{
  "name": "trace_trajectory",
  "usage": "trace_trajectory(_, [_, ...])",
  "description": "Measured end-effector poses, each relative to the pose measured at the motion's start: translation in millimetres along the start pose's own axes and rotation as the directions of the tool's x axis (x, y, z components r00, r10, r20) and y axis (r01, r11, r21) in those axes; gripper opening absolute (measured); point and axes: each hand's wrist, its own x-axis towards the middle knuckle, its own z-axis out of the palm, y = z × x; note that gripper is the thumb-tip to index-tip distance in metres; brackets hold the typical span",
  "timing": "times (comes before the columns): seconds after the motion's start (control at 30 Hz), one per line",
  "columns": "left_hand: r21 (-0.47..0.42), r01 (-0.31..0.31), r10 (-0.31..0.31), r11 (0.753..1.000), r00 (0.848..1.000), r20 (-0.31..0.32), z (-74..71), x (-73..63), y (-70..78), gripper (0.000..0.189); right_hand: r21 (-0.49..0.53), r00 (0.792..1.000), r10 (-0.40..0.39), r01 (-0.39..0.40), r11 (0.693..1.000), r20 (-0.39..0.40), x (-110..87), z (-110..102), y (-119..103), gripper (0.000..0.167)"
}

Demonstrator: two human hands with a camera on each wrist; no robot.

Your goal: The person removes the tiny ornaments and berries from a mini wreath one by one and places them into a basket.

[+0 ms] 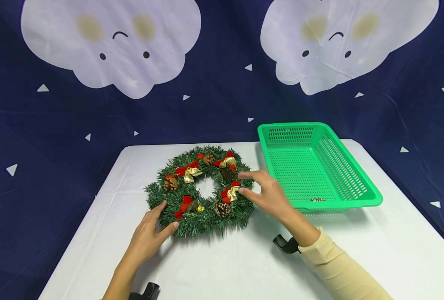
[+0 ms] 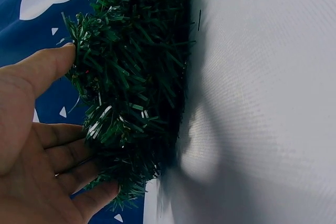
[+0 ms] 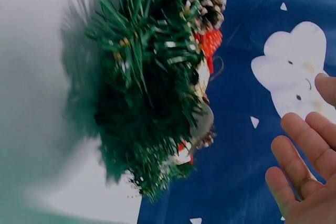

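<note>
Evidently, the decorated wreath is laid on the white table, left of the green basket, with its ornamented side facing up. Its near left edge is touched by the left hand, whose thumb and fingers are spread against the foliage without being clenched. Nothing is gripped by the right hand: its thumb and index finger are parted over the right side of the wreath, beside a red-and-gold bow and a dark pinecone, and in the right wrist view its fingers are seen apart from the greenery. For good handling, the edge is best steadied lightly by the left hand, so that the wreath is not dragged or its needles crushed. The bow should be pinched at its knot rather than by a loose ribbon end, since it could be pulled askew.
</note>
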Motion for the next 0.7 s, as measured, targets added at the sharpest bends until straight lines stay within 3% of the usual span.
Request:
trace_trajectory(0.23, [0.000,0.001,-0.001,1.000,1.000,-0.002,0.1,-0.4,0.0,0.079,0.025,0.998,-0.052,0.051,0.998,0.020,-3.0,15.5,-3.0,0.036])
trace_trajectory(0.5, [-0.007,-0.004,0.004,1.000,1.000,-0.007,1.9,-0.3,-2.0,0.079,-0.030,0.989,-0.127,0.130,0.991,0.075,-6.8,29.2,-7.8,0.038])
trace_trajectory(0.7, [-0.003,0.002,-0.002,1.000,1.000,-0.002,2.5,-0.5,-2.3,0.080,-0.023,0.975,-0.214,0.216,0.976,0.063,-8.0,41.2,-4.2,0.038])
